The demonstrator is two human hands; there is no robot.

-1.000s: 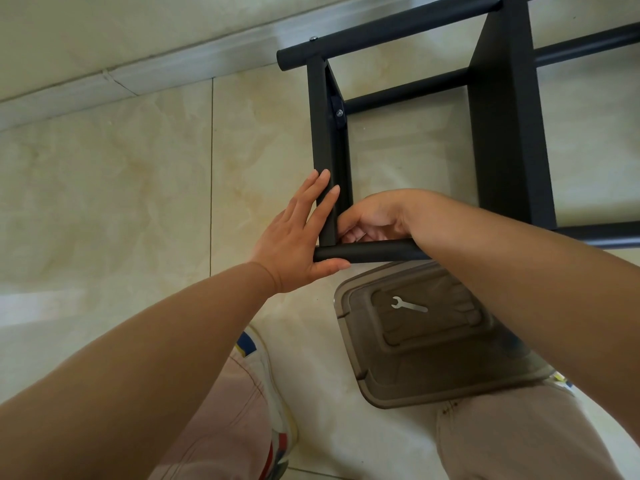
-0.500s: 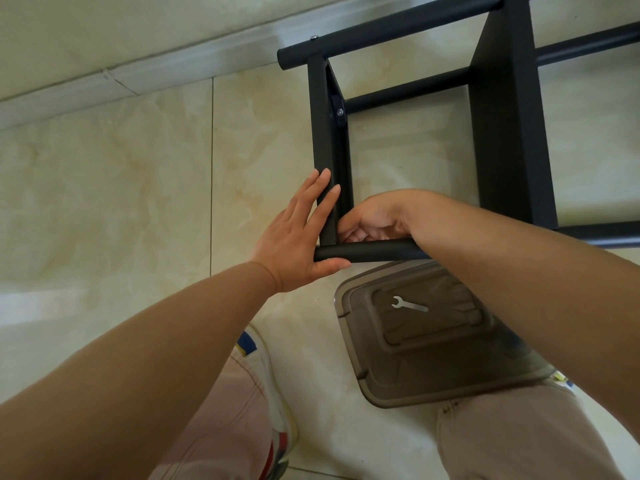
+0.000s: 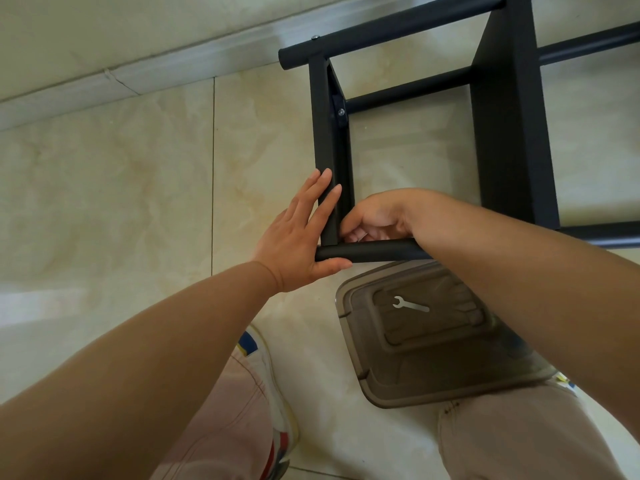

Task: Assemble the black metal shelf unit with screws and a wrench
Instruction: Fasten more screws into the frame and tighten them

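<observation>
Pale floor tiles (image 3: 104,188) lay under the black shelf unit (image 3: 509,126), and nothing had shifted since a second before: my left hand (image 3: 298,244) stayed flat against its corner post, my right hand (image 3: 372,220) curled at the joint on something hidden, likely a screw, the wrench (image 3: 410,304) unused on the lid (image 3: 433,372)

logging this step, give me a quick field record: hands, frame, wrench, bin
left hand: flat, fingers straight against the upright bar, thumb under the round tube
right hand: fingers curled at the inner corner joint; what they hold is hidden
wrench: lying on the bin lid, untouched
shelf frame: lying on the tiled floor
</observation>
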